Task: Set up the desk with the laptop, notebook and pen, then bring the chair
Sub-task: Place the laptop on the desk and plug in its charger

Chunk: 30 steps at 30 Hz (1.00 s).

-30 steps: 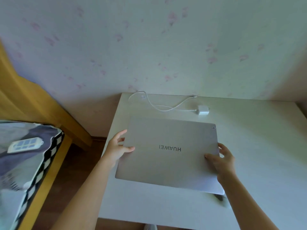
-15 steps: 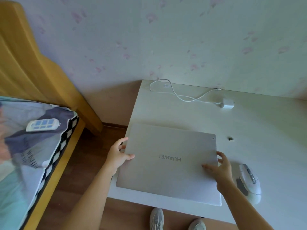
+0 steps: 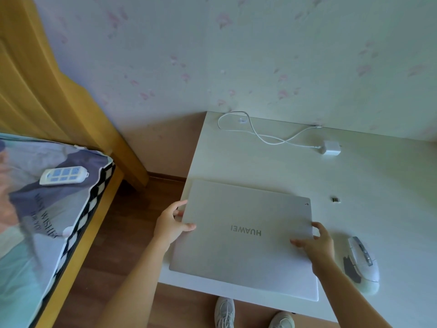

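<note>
The closed silver laptop (image 3: pixel 243 235) lay over the near left corner of the white desk (image 3: pixel 378 185), its left edge overhanging the desk's side. The left hand (image 3: pixel 171 224) gripped the laptop's left edge, thumb on the lid and fingers underneath. The right hand (image 3: pixel 315 243) grasped the laptop's right edge, thumb on top. Right of the laptop, just beside that hand, sat a white mouse (image 3: pixel 361 263). Beyond the laptop, toward the wall, lay a white charger (image 3: pixel 332 149) with its looped cable, and a small dongle (image 3: pixel 335 199) near the laptop's far right corner.
</note>
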{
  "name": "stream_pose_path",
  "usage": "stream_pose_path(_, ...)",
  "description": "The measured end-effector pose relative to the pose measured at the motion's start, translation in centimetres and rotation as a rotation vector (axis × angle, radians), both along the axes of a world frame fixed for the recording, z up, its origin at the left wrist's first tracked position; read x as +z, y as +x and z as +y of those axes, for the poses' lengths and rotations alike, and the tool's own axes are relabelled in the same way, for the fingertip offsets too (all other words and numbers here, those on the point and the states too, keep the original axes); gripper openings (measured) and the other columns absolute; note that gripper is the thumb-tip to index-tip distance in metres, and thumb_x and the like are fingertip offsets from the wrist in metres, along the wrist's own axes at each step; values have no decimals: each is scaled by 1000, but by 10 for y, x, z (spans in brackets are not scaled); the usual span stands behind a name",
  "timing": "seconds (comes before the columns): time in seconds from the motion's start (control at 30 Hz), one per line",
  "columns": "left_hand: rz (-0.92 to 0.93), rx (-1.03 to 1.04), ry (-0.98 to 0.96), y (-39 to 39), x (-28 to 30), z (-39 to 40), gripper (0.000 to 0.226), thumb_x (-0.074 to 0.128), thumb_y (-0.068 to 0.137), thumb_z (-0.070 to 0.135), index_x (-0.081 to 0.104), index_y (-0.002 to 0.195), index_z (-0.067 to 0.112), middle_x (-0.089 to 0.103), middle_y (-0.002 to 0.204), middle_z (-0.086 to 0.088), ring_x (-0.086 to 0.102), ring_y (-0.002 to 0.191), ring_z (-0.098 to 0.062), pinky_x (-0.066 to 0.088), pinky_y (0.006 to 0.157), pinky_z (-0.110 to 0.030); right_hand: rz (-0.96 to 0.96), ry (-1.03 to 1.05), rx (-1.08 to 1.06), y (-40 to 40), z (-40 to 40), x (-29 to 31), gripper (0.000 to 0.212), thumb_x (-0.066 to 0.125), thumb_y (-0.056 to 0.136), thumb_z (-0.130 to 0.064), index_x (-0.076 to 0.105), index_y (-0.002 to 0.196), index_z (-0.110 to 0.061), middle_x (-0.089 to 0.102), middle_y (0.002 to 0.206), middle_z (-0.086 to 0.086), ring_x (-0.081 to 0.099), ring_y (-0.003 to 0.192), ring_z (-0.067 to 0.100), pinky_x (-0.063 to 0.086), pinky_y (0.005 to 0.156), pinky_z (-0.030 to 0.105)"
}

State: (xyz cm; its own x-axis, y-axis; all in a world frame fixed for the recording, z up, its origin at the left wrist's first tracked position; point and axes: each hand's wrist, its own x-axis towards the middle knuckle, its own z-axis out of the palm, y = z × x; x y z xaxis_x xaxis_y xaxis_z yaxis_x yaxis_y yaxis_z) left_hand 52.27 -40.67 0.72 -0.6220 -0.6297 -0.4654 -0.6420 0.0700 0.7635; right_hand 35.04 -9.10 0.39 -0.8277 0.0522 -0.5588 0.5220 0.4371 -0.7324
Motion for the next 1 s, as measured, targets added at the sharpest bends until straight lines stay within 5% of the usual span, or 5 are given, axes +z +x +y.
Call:
stream_pose_path(0.3, -151, -322, -701, -18, -6, 7, 64, 72, 76, 43, 52, 132, 19, 45, 139, 1, 45, 123, -23, 47, 90, -38, 278, 564, 463, 5, -20, 19, 67, 76, 74, -25, 45, 133, -24, 41, 132, 14, 38, 121, 33, 43, 92, 45)
stream_pose_path(0.53, -129, -759, -795, -43, -37, 77, 60, -1, 94, 58, -9, 149, 35, -13, 158, -4, -11, 145, -29, 0, 116, -49, 466, 725, 870, 35, -36, -2, 65, 34, 96, -47, 16, 149, -16, 4, 159, 9, 9, 145, 27, 16, 117, 42)
stream_pose_path(0.7, -181, -779, -797, -78, -33, 94, 61, 4, 97, 55, 22, 149, 27, 26, 155, -8, 29, 140, -30, 40, 103, -54, 472, 768, 902, 11, -28, 1, 84, -4, 87, -65, 37, 141, -15, 32, 152, 12, 38, 135, 31, 36, 104, 50)
stream_pose_path(0.8, -215, -797, -801, -101, -35, 94, 58, 5, 98, 52, 28, 147, 29, 32, 153, -7, 32, 139, -28, 45, 94, -59, 511, 762, 861, -41, -27, 9, 69, 7, 93, -58, 38, 138, -15, 41, 145, 16, 50, 125, 34, 44, 95, 51)
stream_pose_path(1.0, -253, -839, -827, -115, -36, 95, 52, 20, 98, 50, 27, 147, 36, 37, 151, -4, 36, 138, -26, 37, 91, -68, 490, 674, 613, -174, -49, 21, 69, 53, 91, -31, 17, 148, -17, 8, 158, 11, 34, 131, 39, 36, 100, 49)
